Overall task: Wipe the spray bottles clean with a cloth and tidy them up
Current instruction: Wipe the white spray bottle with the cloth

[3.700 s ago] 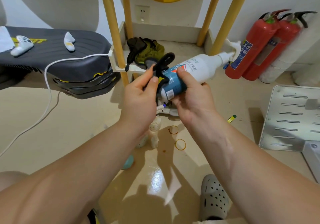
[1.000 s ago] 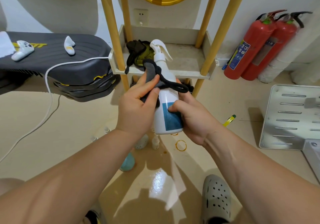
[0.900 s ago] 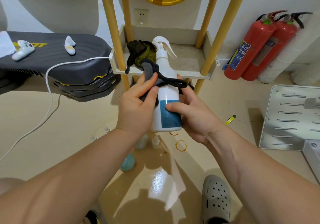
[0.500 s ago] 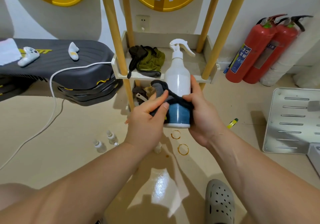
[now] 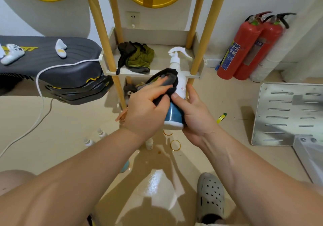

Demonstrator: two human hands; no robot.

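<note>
I hold a white spray bottle (image 5: pixel 174 115) with a blue label upright in front of the shelf. Its white trigger head points right, level with the shelf tray. My right hand (image 5: pixel 194 115) grips the bottle's lower half from the right, thumb across the label. My left hand (image 5: pixel 148 108) holds a dark grey cloth (image 5: pixel 167 79) against the bottle's left side and shoulder. The cloth covers much of the bottle's middle.
A wooden-post shelf (image 5: pixel 195 75) holds a heap of olive and dark cloths (image 5: pixel 138 58). Small bottles (image 5: pixel 101 133) stand on the floor below my arms. Two red fire extinguishers (image 5: pixel 244 47) stand at the right wall; a metal panel (image 5: pixel 283 114) lies right; a dark padded bench (image 5: pixel 52 65) is left.
The bottle went from lying sideways to upright. Over the last second my left hand slid the cloth down the body, then back up to the shoulder. The view moved closer to the shelf.
</note>
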